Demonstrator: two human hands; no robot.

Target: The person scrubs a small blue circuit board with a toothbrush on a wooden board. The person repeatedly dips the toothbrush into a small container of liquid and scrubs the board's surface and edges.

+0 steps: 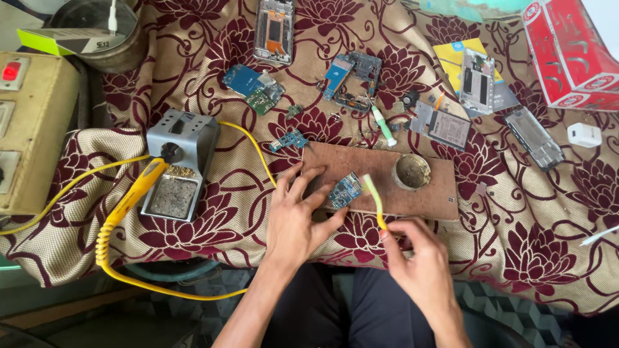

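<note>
Nearest the viewer: dark trousers (335, 303) of the seated person, at the edge of the desk (64, 238), which is covered by a beige cloth with maroon flower pattern.

Right hand (419, 258): fingers closed, pinching the lower end of a pale green toothbrush (373, 196); the brush head reaches up beside a small blue circuit board.

Left hand (298, 216): fingers spread, palm down, fingertips pressing on and beside the small blue circuit board (345, 190), steadying it.

The board lies on a brown wooden work board (387, 177), left of centre. On the same board, to the right, a round metal tin (411, 171) with dull paste inside.

Left of the hands: grey soldering-iron stand (179, 164) with brass wool and a sponge tray; a yellow soldering iron (132, 193) rests in it, its yellow coiled cord (129, 274) looping off the desk edge.

Far left: beige power box (32, 129) with a red switch.

Beyond the work board: several loose blue and green circuit boards (255, 87), a white-and-green screwdriver (384, 127), metal phone frames (274, 29), a phone body (534, 136).

Far right: red carton (567, 51), white charger plug (584, 135).

Far left corner: round metal container (106, 32).
</note>
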